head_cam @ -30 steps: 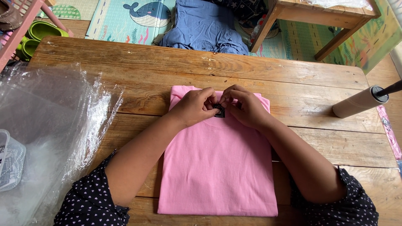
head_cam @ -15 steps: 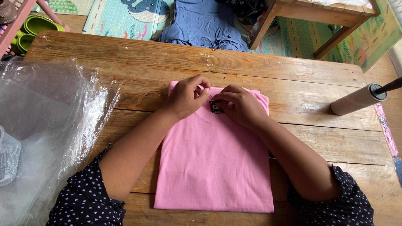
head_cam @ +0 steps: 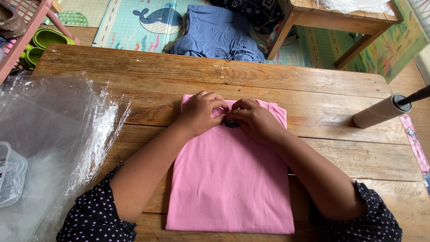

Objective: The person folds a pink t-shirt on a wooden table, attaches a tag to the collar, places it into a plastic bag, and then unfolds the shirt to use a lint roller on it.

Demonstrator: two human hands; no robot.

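Head view, looking straight down on a worn wooden table (head_cam: 313, 85). I see a folded pink shirt (head_cam: 230, 179) lying flat at the middle of the near edge, its collar end pointing away from me. Both hands meet at that collar end. My left hand (head_cam: 199, 113) rests on the shirt's top left part, fingers curled and pressed together toward the middle; a ring shows on one finger. My right hand (head_cam: 255, 121) sits just beside it, fingertips touching the left hand's. Between the two sets of fingertips is a small dark tag (head_cam: 231, 123) at the neckline; both hands pinch at it, though I cannot tell which fingers actually grip it. Forearms lie across the shirt on either side, dark dotted sleeves at the bottom corners.

Left of the shirt, a heap of clear plastic bags (head_cam: 53, 134) covers that end of the table, with a pale netted object (head_cam: 11, 172) at the far left edge. At the right, well apart from the hands, a cream cardboard roll (head_cam: 378, 112) lies tilted on the boards. Beyond the table, a blue garment (head_cam: 219, 33) is spread on a printed floor mat (head_cam: 134, 22), next to a wooden bench (head_cam: 331, 13). Green sandals (head_cam: 42, 42) are at the upper left.
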